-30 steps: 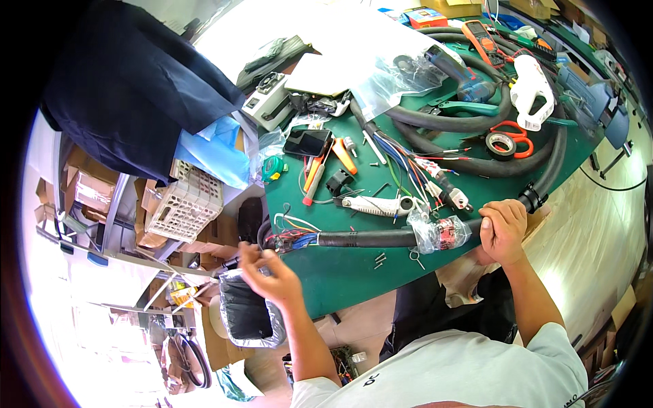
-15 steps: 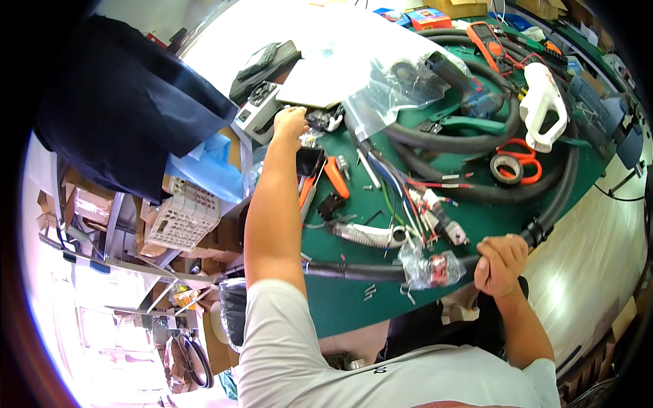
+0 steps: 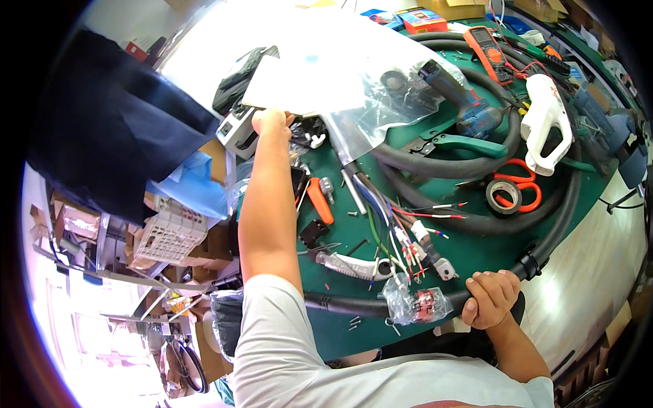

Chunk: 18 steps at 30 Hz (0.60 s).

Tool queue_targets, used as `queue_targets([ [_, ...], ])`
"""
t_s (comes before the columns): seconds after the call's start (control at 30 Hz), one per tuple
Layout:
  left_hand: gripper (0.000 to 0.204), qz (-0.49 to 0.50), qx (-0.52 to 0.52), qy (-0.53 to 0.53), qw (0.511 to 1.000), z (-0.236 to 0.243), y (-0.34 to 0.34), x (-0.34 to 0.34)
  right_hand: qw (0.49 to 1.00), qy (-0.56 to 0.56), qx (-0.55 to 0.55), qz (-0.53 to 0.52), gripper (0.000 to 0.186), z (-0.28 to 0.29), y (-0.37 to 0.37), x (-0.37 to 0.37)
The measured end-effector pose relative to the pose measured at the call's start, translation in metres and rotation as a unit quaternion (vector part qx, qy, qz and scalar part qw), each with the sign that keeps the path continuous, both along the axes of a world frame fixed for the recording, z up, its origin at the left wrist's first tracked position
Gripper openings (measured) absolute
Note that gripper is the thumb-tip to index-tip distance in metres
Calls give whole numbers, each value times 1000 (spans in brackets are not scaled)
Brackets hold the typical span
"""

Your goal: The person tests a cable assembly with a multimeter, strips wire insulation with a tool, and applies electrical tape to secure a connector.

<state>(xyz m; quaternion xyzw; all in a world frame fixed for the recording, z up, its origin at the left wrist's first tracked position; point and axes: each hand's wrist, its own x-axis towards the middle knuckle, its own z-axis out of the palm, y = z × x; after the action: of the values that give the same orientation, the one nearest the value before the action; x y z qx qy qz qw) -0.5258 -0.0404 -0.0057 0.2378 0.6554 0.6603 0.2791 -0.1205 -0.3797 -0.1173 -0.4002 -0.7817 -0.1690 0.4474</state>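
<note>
My left hand reaches to the far left, fingers curled at the near edge of a pale flat board. What it holds, if anything, is hidden. A grey-white boxy device stands just left of it, and small black and white parts lie to its right. At the near right edge my right hand is closed around a thick black cable. A clear plastic bag with red parts rests on this cable. Beyond it fan thin wires with terminals, beside a white-handled knife.
On the green table lie a blue cordless drill, green-handled pliers, red scissors, a tape roll, a white handheld charging plug and an orange multimeter. Dark cloth hangs at left.
The view has shifted, so the table's contents sit lower and more to the left. My left hand stays by the pale board; my right hand keeps its grip on the cable.
</note>
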Motion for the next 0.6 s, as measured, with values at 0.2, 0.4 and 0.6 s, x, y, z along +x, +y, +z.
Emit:
queue_targets([
  [0.2,26,-9,63,-105,992,-17,-93,40,1000,-6,-12,3,28,-2,-1,1],
  [0.4,27,33,78,-197,977,-40,-134,21,1000,18,-7,23,25,-1,1,-2],
  [0.6,26,22,81,-226,970,-44,-150,20,999,18,-8,27,24,3,-1,-3],
])
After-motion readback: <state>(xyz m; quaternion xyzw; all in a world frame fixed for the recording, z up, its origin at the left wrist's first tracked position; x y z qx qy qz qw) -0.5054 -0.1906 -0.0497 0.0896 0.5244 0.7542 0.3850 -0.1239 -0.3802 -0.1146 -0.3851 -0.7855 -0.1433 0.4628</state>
